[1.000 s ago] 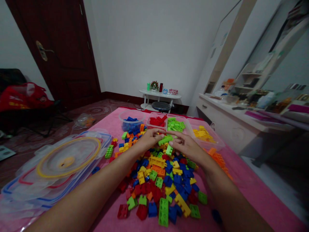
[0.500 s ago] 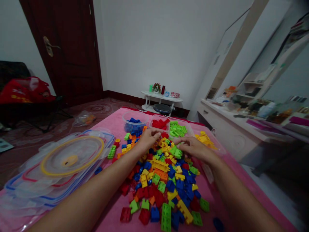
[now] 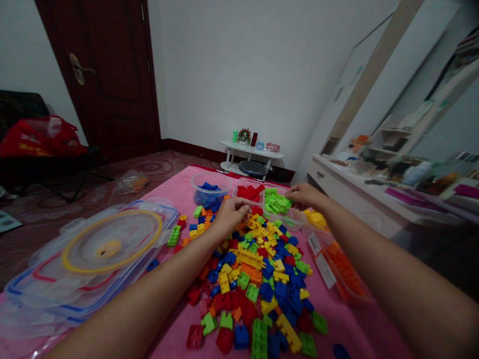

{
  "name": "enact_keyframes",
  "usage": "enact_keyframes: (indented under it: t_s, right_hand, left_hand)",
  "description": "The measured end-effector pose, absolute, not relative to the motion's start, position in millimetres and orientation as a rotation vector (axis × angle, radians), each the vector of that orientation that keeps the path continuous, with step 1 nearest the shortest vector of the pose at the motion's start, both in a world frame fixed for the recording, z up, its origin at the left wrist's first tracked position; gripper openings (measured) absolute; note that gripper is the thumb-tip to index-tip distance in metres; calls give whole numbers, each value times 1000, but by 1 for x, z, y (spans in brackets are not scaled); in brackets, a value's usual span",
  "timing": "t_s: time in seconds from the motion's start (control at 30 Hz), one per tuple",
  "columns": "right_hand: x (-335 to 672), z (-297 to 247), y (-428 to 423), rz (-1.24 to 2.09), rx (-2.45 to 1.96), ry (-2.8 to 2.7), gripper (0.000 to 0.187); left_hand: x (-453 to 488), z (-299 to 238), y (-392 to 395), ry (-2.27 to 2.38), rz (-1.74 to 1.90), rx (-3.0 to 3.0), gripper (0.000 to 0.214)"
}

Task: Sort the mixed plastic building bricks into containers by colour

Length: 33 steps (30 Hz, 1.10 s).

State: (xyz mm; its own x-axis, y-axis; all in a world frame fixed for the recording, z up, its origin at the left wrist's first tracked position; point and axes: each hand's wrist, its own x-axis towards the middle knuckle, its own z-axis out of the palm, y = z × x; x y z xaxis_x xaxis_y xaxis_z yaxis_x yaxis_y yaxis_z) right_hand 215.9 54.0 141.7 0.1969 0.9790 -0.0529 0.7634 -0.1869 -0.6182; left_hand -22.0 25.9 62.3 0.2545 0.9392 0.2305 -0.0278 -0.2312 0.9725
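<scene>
My left hand [image 3: 232, 215] rests at the far side of a heap of mixed plastic building blocks [image 3: 258, 259], its fingers curled together; whatever they hold is too small to make out. At the right edge of the green-block container [image 3: 284, 217] is my right hand [image 3: 307, 195], fingers pointing down with a gap between them. Its fingertips are close to the green blocks [image 3: 276, 200], and no separate block shows in them. Red blocks [image 3: 250, 192] fill the adjoining container, and blue blocks [image 3: 207, 194] sit in a round clear tub [image 3: 211, 178].
Yellow blocks [image 3: 315, 219] and orange blocks [image 3: 344, 271] lie in containers along the right side, partly behind my right forearm. Stacked clear lids [image 3: 112, 244] cover the left of the pink tabletop [image 3: 170, 179]. A dresser [image 3: 337, 184] stands to the right.
My right hand has moved from the heap, with green blocks under its fingers, up and right to the green-block container. The green cluster has left the heap. My left hand stays nearly still.
</scene>
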Motion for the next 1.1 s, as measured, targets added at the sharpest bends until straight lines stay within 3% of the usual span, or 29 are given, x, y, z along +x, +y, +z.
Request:
enact_keyframes:
  t_s: [0.2,0.43,0.57,0.67,0.83,1.1]
  right_hand:
    - [220,138,58,256,-1940,-1651,41]
    - [163,104,30,213,-1700,-2035,17]
    - [133,81,10,259,-1691,-2199,40]
    - [129,75,-3,167,-1798,-2110,55]
    - [148,78,-21,143,-1969,-2088,29]
    - [163,82,-32,134,-2081,-2228,32]
  left_hand:
    - [-25,60,27,984,1220,1729,26]
    - [-27,53,20,1107,1153,2422,38]
    - [-26,45,21,1133,947,2524,50]
    - [-28,45,23,1180,989,2487,50]
    - [-31,52,23,1131,945,2574,49]
    - [-28,49,22,1135,748,2673,35]
